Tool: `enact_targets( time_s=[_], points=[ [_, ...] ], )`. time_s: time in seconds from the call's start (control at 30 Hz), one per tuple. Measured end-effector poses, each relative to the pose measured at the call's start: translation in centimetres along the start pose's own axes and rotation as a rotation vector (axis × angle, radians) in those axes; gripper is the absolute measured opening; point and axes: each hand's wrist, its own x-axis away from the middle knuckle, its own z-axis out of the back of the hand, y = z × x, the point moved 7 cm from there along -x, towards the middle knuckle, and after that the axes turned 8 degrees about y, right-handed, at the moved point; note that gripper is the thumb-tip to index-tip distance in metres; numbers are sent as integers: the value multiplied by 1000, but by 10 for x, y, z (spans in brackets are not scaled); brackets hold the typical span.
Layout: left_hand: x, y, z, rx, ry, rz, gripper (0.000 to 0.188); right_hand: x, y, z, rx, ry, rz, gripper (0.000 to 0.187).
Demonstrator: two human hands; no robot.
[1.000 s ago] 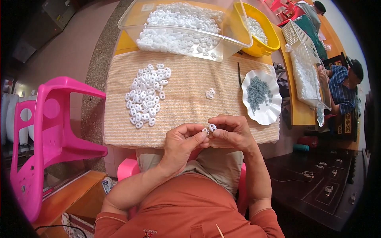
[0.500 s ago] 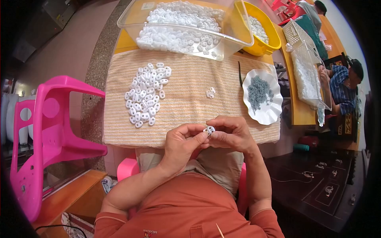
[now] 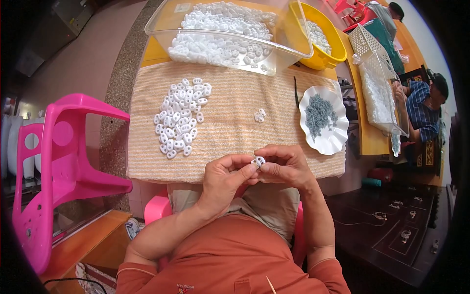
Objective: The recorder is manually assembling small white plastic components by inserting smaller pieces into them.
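Observation:
Just beyond my lap, at the near edge of the cloth, both hands meet at a small white oval plastic piece with two holes [image 3: 260, 160]. My left hand [image 3: 228, 177] pinches one side of it between thumb and forefinger. The fingers of my right hand [image 3: 286, 165] close on its other side. A pile of similar white two-hole pieces [image 3: 181, 117] lies on the cloth to the left. A few white pieces [image 3: 259, 115] sit near the middle. To the right, a white scalloped plate [image 3: 338, 142] carries a heap of tiny grey parts [image 3: 319, 116], too small to make out singly.
A striped cream towel [image 3: 230, 98] covers the table. Behind it stand a clear plastic bin [image 3: 289, 44] of white parts and a yellow basin [image 3: 338, 58]. A pink stool [image 3: 83, 105] is at left. Another person [image 3: 424, 108] works beside a white basket [image 3: 367, 44] at right.

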Motion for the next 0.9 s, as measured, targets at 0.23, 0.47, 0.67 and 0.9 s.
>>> enact_targets(
  time_s=[0.23, 0.47, 0.67, 0.9],
  points=[
    [0, 0, 0, -4, 6, 14, 16, 0, -1, -3, -63, -20, -11, 29],
    [1, 0, -1, 15, 6, 20, 15, -1, 0, -2, -42, -20, -4, 29],
    [2, 0, -2, 15, 4, 19, 16, 0, 2, 1, -28, -21, 1, 30],
    [1, -1, -1, -16, 8, 8, 20, 0, 4, 1, -18, -22, -10, 30]
  ],
)
